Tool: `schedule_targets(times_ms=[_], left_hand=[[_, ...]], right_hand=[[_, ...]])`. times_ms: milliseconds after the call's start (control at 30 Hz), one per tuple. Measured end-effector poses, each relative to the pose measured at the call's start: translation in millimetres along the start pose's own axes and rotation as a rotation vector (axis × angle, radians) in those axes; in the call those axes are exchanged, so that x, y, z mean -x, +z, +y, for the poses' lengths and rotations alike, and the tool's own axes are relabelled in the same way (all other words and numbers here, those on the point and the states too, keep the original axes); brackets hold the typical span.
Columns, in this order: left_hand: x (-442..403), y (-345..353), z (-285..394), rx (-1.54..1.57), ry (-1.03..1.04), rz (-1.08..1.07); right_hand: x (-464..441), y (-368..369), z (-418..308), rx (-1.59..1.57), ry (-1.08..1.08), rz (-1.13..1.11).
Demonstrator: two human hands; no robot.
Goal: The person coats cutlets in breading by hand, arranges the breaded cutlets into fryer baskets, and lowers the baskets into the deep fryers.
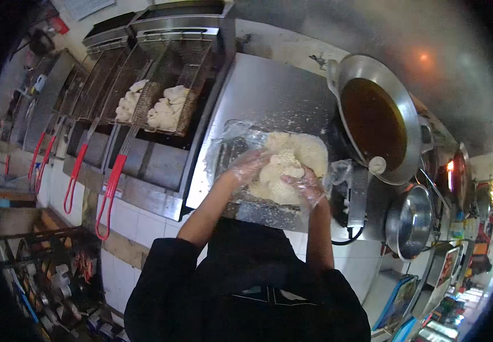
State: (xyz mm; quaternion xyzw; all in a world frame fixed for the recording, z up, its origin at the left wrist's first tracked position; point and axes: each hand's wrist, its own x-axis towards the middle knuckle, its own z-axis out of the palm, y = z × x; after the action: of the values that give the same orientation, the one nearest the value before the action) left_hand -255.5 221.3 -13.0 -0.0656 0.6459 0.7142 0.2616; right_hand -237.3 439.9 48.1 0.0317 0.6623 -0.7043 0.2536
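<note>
State of hands. The left hand (252,165) lies along the left side of a coated lump (283,166), fingers extended. The right hand (308,185) curves over the lump's right side. Neither is clenched; whether either takes the lump's weight cannot be told. Both appear covered in thin, clear plastic.

Location. The lump rests between the hands, on pale, crumbly coating (313,151) in a plastic-lined tray (224,149) on the steel worktop (277,85).

Hazards (judged):
1. Spillage. Coating reaches the tray's edge, and specks lie on the steel beyond it. A brisk push would throw more over.
2. Film contamination. The loose liner is bunched at the tray's left; a dragging finger could fold it into the coating.
3. Heat damage. Loose clear plastic (341,170) sits just beside the large pan (366,68). If the pan is hot, the film could soften or melt.
4. Splash. The pan contains brown liquid (373,119); a knock from the right arm could slop it.
5. Snagging. Red basket handles (112,194) project past the fryer's front edge. A passing sleeve could tip a basket holding pale pieces (169,107).

Markings. A pale sheet (88,5) hangs at upper left; no print on it is legible. No brand or label can be read elsewhere.
</note>
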Motion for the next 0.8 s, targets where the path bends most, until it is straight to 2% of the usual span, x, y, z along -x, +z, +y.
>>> schedule_targets(times_ms=[100, 167, 200, 300, 367, 433, 467, 533, 567, 667, 733, 800], left_hand=[[-17.3, -6.7, -10.8, -0.018, 0.018, 0.025], [-16.6, -12.7, -8.8, -0.091, -0.016, -0.112], [-15.1, -11.9, 1.1, -0.262, 0.037, -0.125], [1.7, -3.9, 22.2, -0.198, 0.099, 0.016], [-12.4, -3.6, 0.5, -0.199, 0.326, 0.154], [-21.9, 5.1, -9.5, -0.102, 0.541, 0.24], [-26.5, 14.4, -21.6, -0.121, 0.468, 0.245], [-24.4, 34.2, -43.6, -0.174, 0.332, 0.225], [-20.2, 41.3, -49.9, -0.211, 0.268, 0.197], [15.8, 57.5, -26.7, -0.413, 0.219, 0.095], [20.2, 55.5, 15.8, -0.672, 0.109, -0.095], [5.0, 50.9, 23.9, -0.818, 0.039, -0.116]], right_hand=[[-7.4, -6.6, 24.7, -0.182, 0.005, 0.097], [-12.0, -10.2, 36.2, -0.32, 0.03, 0.156], [-7.0, -13.2, 34.8, -0.371, -0.015, 0.145], [-14.1, -22.8, 59.9, -0.465, -0.04, 0.237], [-20.0, -51.4, 94.1, 0.386, -0.455, 0.271], [-18.2, -54.2, 101.6, 0.587, -0.462, 0.312], [-19.0, -41.3, 93.7, 0.357, -0.279, 0.349], [-19.2, -27.1, 90.5, 0.26, -0.19, 0.383], [-16.9, -23.8, 93.1, 0.39, -0.286, 0.385], [-8.2, -17.8, 84.6, 0.168, -0.198, 0.375], [-8.0, -25.9, 104.4, 0.037, -0.161, 0.343], [-11.0, -34.4, 133.3, -0.223, -0.109, 0.288]])
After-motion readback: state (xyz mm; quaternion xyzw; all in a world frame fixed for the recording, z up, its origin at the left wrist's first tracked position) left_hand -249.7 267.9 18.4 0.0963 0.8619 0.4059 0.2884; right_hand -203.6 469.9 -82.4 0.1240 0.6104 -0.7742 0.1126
